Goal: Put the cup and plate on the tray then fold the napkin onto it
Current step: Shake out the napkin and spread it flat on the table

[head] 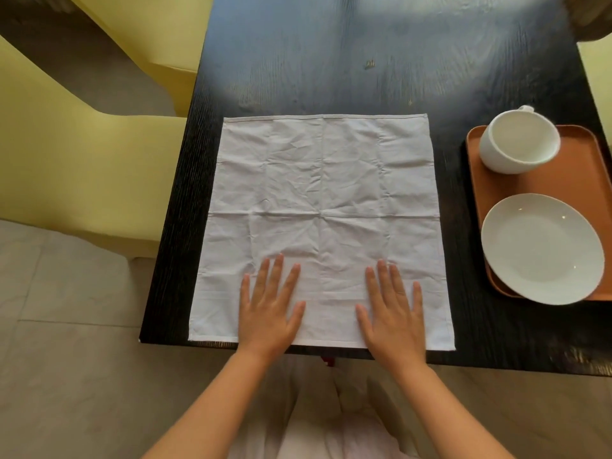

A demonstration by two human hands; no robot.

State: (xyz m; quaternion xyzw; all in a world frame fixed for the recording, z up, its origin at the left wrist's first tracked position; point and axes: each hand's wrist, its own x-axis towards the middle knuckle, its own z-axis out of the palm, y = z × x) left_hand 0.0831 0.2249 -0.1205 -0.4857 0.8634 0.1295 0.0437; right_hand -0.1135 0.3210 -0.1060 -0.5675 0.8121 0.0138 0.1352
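My left hand and right hand lie flat, fingers spread, on the near edge of the unfolded napkin on the worktop, while cup and plate sit on the tray right of it.

dark wood table | napkin spread flat | tray at right edge

Left hand and right hand lie flat, fingers straight.

Creased white cloth napkin on dark, grained wood table; glossy plate.
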